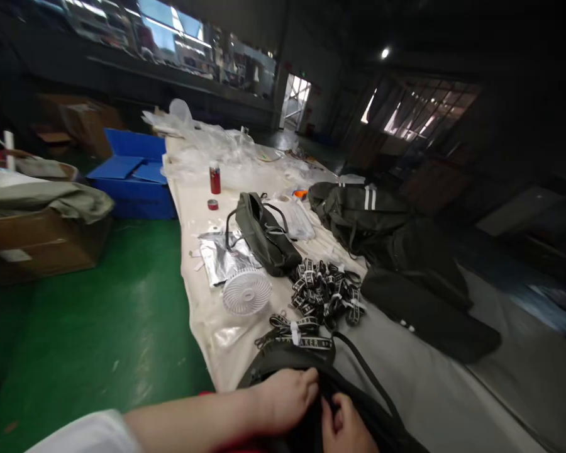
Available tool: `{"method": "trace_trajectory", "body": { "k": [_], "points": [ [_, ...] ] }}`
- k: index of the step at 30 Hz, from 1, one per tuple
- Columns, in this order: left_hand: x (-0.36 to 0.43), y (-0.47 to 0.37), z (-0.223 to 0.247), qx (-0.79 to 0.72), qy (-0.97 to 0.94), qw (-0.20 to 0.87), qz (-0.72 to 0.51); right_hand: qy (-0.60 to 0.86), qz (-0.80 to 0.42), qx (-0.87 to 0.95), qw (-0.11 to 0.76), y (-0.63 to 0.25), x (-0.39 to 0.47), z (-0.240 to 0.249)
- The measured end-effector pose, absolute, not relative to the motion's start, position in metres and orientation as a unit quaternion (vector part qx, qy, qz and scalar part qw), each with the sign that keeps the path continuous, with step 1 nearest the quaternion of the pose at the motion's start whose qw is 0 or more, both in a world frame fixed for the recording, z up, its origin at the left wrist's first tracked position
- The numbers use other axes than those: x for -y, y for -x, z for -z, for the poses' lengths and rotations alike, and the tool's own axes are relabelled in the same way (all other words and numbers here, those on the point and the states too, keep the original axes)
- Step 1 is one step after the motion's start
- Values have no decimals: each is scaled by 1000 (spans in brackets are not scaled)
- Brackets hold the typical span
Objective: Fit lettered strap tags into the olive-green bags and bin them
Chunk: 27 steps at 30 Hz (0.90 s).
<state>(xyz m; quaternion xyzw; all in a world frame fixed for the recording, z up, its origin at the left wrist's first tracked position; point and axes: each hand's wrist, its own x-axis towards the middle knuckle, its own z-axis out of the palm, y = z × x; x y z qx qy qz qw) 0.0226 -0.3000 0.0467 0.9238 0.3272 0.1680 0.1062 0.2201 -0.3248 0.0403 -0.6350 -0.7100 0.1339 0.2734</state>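
One dark bag [285,358], at the table's [202,318] near edge: our left hand [287,397] clenches its opening, our right hand [348,426] curls there, its grip we cannot tell; strap bundles [307,288], beyond; white fan [246,293], near left edge

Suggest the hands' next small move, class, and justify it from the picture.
Perhaps ease the left hand away from the right hand to open the dark bag wider: both hands crowd together at its mouth, and the inside is too shadowed to make out.
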Motion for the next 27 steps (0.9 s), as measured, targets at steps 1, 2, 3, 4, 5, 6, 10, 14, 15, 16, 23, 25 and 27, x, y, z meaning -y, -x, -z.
{"method": "trace_trajectory", "body": {
  "k": [1, 2, 3, 4, 5, 6, 10, 14, 15, 16, 23, 25, 27],
  "points": [
    [301, -19, -50, -332, -920, 109, -177, 622, -119, 724, 274, -219, 331, -44],
    [302, -15, -53, -342, -911, 121, -194, 600, -122, 740, 279, -216, 333, -48],
    [302, -12, -55, -352, -901, 136, -215, 572, -139, 756, 286, -212, 333, -51],
    [303, -10, -56, -362, -890, 149, -235, 544, -172, 767, 293, -208, 331, -55],
    [305, -8, -56, -368, -881, 155, -255, 524, -212, 769, 298, -205, 329, -58],
    [306, -7, -56, -369, -874, 157, -276, 515, -253, 762, 300, -203, 327, -61],
    [308, -1, -61, -369, -847, 116, -365, 536, -378, 700, 282, -206, 325, -67],
    [284, 9, -61, -436, -824, 172, -319, 567, -397, 658, 297, -205, 325, -75],
    [274, 9, -55, -455, -813, 225, -286, 567, -393, 659, 299, -203, 322, -77],
    [265, 8, -47, -473, -793, 290, -253, 567, -388, 662, 300, -200, 318, -78],
    [230, -10, 28, -549, -635, 516, -172, 645, -381, 607, 266, -190, 270, -56],
    [223, -5, 38, -592, -615, 486, -189, 645, -398, 597, 263, -193, 264, -49],
    [211, 7, 42, -642, -602, 430, -201, 638, -418, 589, 268, -198, 264, -45]
  ]
}}
